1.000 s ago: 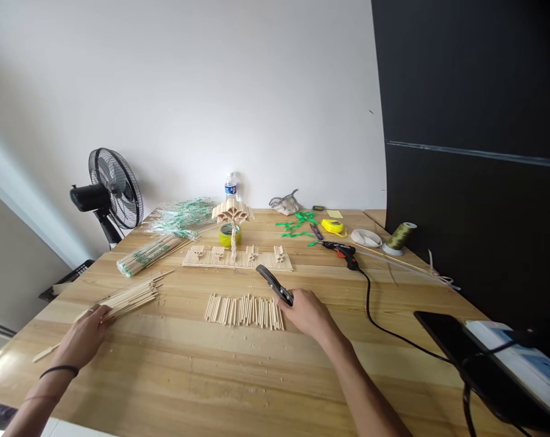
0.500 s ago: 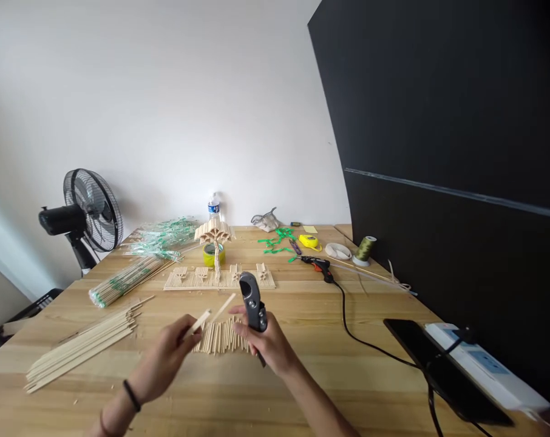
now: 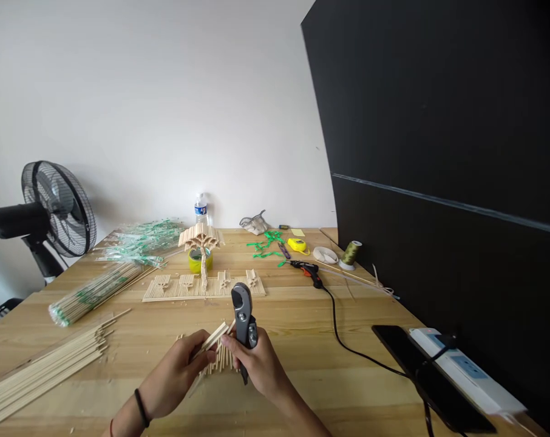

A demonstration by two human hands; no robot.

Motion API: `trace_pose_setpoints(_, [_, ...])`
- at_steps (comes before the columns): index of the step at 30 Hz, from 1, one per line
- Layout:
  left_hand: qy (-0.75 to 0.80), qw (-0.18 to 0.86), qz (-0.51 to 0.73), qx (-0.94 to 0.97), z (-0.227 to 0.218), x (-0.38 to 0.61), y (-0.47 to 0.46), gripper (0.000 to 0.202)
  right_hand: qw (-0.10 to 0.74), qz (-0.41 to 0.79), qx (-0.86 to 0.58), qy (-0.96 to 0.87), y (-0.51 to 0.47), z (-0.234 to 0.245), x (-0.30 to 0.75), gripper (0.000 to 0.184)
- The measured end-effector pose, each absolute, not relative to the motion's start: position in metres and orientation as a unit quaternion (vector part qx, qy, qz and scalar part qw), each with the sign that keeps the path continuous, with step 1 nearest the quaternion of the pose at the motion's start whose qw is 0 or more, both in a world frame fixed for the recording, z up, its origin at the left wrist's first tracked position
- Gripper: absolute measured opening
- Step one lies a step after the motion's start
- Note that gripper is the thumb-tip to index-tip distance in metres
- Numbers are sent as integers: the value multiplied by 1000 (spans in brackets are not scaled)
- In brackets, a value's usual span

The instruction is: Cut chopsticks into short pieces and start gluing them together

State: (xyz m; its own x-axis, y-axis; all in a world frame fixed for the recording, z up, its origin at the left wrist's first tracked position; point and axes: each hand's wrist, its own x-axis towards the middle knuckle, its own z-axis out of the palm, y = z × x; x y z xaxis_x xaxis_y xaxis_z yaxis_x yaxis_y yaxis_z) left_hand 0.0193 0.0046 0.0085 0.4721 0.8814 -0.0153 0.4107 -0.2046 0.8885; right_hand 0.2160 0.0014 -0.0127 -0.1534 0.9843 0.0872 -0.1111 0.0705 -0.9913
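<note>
Several short pale wooden sticks (image 3: 215, 334) are pinched in my left hand (image 3: 175, 371), which wears a black band at the wrist. My right hand (image 3: 262, 363) is wrapped round grey hand pruners (image 3: 242, 311), head pointing up, and its thumb and fingers meet the tips of the held sticks. Below both hands lies a row of cut short sticks (image 3: 223, 362), partly covered by them. Beyond, a stick-built model (image 3: 184, 292) rests flat, with a roofed post (image 3: 204, 267) standing upright on it.
Long loose sticks (image 3: 47, 367) and a wrapped stick bundle (image 3: 93, 294) lie left, near a fan (image 3: 59, 206). Yellow tape (image 3: 195, 261) and a bottle (image 3: 201, 208) stand behind the model. Rightward are a glue gun (image 3: 306, 271) with its cord, a phone (image 3: 420, 376) and a power strip (image 3: 470, 367).
My hands have come together, and the right fingers now touch the sticks in my left hand. The single stick at my right fingers has moved in beside them. The view has shifted right.
</note>
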Motion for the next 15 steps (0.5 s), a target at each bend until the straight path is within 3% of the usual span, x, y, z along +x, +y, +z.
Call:
trace_pose_setpoints(4, [428,434,279,742,10,17,3,39,494,519,-416,-559,1,-11,220,41])
trace_pose_setpoints(11, [416,425,255,762,13,9,4,32,626,469,-439,-441,13,-8,245,36])
trace_pose_setpoints(15, [396,440,250,766,14,10,1,33,658,437,-454,-413,17,-7,249,37])
